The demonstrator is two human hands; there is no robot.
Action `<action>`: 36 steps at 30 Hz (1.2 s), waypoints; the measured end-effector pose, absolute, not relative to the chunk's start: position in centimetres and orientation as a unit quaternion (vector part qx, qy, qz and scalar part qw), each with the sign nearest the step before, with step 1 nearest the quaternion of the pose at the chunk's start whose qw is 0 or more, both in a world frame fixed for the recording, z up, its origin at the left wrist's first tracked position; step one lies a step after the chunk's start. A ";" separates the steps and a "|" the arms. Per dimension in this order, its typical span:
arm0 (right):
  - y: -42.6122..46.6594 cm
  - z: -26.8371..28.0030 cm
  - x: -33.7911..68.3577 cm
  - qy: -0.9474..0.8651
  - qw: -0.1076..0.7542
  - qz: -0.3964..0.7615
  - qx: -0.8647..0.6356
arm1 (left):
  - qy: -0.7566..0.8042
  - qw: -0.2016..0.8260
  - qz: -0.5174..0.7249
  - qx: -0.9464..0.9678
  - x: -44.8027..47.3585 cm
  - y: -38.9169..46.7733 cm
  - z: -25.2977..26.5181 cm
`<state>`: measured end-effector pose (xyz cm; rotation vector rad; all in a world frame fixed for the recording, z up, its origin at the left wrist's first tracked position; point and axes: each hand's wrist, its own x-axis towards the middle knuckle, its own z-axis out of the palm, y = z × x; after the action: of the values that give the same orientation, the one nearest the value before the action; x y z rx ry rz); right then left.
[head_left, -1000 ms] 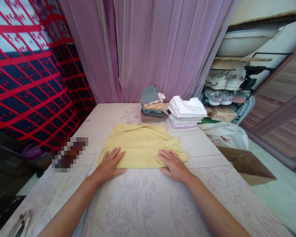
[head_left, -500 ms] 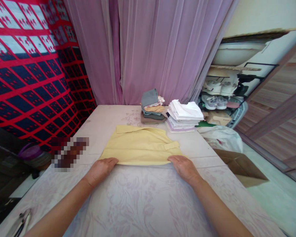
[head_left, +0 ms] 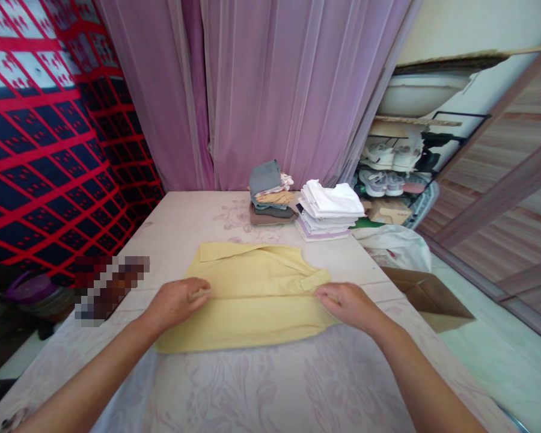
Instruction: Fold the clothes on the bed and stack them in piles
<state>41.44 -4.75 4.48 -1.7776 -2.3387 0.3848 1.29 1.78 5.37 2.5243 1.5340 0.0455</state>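
Observation:
A yellow shirt [head_left: 247, 322] lies spread on a pale, flower-patterned table cover [head_left: 261, 397], one folded sleeve along its far edge and a smaller flap at its right. A straight crease runs across it between my hands. My left hand [head_left: 178, 304], fingers curled closed, pinches the cloth at the left end of that crease. At the right end, my right hand [head_left: 349, 307] grips the fabric the same way, close to the small flap. Part of the shirt reaches toward me below both hands.
Behind the shirt stand a stack of dark and coloured folded clothes [head_left: 270, 195] and a stack of white folded clothes [head_left: 329, 201]. A purple curtain [head_left: 275, 90] hangs beyond. On the right are a shoe rack [head_left: 383, 165] and an open cardboard box [head_left: 419, 294].
Both hands have moved from the shirt's near edge to the crease across its middle. The shirt now reaches nearer to me, with more cloth showing below the hands. The view has shifted slightly.

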 end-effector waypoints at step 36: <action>10.8 1.4 42.0 -0.705 0.045 0.174 -0.686 | 0.590 0.029 -0.077 0.804 2.2 16.8 3.1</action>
<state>41.97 10.77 1.43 -2.0949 -2.1554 0.5323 2.17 16.77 3.12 2.4786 1.8186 -0.2378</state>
